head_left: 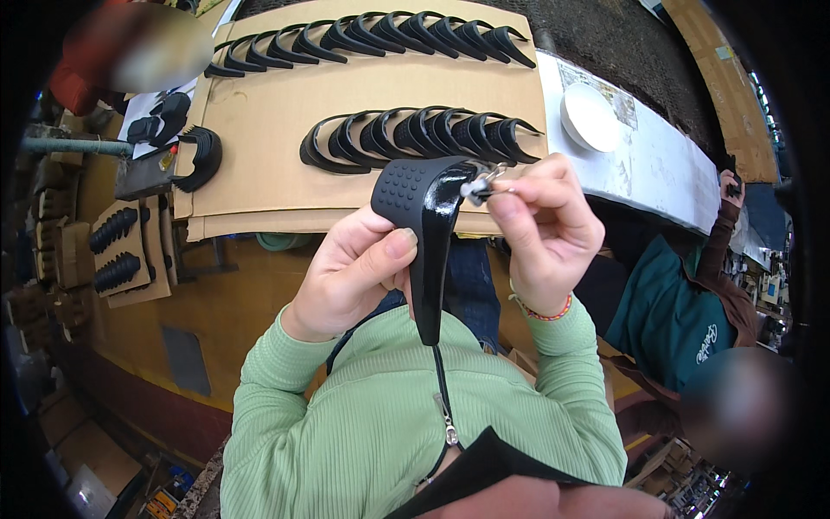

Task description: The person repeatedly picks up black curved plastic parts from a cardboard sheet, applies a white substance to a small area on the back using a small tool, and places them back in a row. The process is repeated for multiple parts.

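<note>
In front of my chest my left hand pinches a black curved rubber piece between thumb and fingers. Round studs dot its outer face, and a wet-looking gloss covers the strip along its edge, which tapers to a narrow end pointing down at me. My right hand, with a woven band at the wrist, is closed on a small bent wire tool with a whitish-grey tip. That tip meets or nearly meets the glossy edge at the upper end; exact contact I cannot tell. Part of the tool is hidden by my fingers.
On the cardboard sheet lie a far row of similar black pieces and a nearer row. A white bowl stands right of it. More black parts sit at left. Co-workers are at far left and at right, one in a green top.
</note>
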`<state>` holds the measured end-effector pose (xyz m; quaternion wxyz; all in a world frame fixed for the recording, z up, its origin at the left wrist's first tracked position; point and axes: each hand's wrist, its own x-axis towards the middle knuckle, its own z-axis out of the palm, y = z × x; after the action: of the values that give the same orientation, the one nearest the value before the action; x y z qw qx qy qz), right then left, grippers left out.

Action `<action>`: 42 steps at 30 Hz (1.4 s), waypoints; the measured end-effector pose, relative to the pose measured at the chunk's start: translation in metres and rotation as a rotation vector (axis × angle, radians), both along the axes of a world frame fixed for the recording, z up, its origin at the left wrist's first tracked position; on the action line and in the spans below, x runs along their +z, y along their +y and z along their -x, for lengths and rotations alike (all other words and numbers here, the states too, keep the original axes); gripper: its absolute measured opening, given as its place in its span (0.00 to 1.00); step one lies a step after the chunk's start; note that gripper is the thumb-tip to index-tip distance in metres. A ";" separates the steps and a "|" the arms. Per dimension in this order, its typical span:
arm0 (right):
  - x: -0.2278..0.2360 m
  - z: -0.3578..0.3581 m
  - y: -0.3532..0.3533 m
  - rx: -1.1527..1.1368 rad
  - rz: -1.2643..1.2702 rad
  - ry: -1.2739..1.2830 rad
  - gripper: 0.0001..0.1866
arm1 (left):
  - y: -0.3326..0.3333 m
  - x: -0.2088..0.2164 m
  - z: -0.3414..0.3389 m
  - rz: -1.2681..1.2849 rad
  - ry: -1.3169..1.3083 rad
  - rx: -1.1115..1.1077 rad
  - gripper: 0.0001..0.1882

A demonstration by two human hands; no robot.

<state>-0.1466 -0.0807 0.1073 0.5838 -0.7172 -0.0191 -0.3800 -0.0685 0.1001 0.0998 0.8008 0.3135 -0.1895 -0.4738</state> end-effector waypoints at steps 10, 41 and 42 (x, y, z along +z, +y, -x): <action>0.008 0.004 0.013 0.394 0.354 -0.213 0.13 | -0.001 0.001 -0.006 0.047 0.162 0.119 0.14; -0.016 0.013 -0.014 0.191 0.240 0.163 0.11 | 0.078 -0.082 -0.137 -0.752 -0.182 0.444 0.16; -0.016 0.013 -0.015 0.183 0.240 0.161 0.11 | 0.076 -0.081 -0.137 -0.771 -0.202 0.457 0.16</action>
<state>-0.1597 -0.0957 0.0914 0.5260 -0.8050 -0.0828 -0.2614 0.0684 0.1764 0.0184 0.6872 0.6670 -0.0025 -0.2879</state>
